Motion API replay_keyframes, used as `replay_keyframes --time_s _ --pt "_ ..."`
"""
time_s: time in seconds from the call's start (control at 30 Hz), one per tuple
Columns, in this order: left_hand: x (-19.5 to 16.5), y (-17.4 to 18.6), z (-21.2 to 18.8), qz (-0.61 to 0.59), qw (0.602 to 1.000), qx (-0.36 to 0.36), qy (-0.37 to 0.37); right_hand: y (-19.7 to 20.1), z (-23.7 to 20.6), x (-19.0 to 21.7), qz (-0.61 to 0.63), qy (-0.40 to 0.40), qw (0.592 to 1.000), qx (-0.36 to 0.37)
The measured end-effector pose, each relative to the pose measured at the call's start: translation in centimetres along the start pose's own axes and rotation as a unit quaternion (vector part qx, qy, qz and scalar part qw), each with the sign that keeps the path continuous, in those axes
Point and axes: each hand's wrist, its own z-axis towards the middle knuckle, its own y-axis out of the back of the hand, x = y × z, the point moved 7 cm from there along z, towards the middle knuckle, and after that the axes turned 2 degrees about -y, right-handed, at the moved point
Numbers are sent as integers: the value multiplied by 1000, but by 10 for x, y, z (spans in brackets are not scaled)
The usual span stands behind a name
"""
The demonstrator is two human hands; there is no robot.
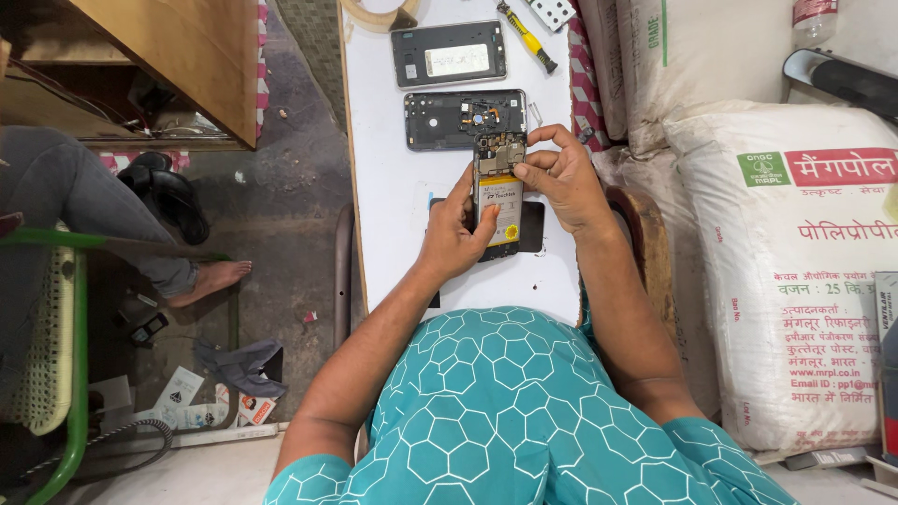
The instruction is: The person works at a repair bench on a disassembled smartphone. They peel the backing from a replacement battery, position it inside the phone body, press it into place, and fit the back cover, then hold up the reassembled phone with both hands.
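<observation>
Head view, looking down on a narrow white bench (393,215). At centre, both hands grasp an opened phone (498,192), held upright over a dark mat (533,227) on the bench. The left hand (456,234) wraps the phone's lower left edge from 7 o'clock, thumb laid across the battery (499,208), which carries a pale label with a small round yellow sticker at its lower right. The right hand (561,178) closes on the phone's upper right edge from 3 o'clock, fingertips curled over the exposed circuit board at the top.

At 12 o'clock of the phone, just beyond it, lies a dark phone frame (463,120) with its inner parts exposed; farther toward 12 o'clock, a second back cover (449,53) bears a rectangular pale label at its middle. A yellow-handled screwdriver (526,36) lies at 1 o'clock near the bench's far end.

At 3 o'clock, beside the bench, stand large white woven sacks (795,271); the nearest shows a green square emblem, a red rectangular band and red printed lines. At 9 o'clock, another person's bare foot (213,279) rests on the floor, near a black sandal (173,196).
</observation>
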Motion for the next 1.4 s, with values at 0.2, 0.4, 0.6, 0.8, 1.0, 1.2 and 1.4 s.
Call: replay_keyframes --time_s 0.2,0.4,0.6,0.8,1.0,1.2,1.4 --pt "-2 0 1 -12 1000 -1 -1 1 -1 6 -85 15 996 -20" --pt "3 0 4 -5 999 10 34 3 1 16 -196 -25 979 -48" --pt "5 -1 4 -22 999 24 39 -2 7 30 -220 -60 973 -21" --pt "11 -1 4 -32 997 34 63 -6 11 39 -303 -79 949 38" --pt "17 0 5 -20 996 43 77 -5 17 37 -357 -78 928 67" --pt "16 -3 6 -75 994 51 56 3 13 32 -272 -78 958 51" --pt "18 -4 3 -84 993 61 53 13 9 25 -229 -80 969 48"
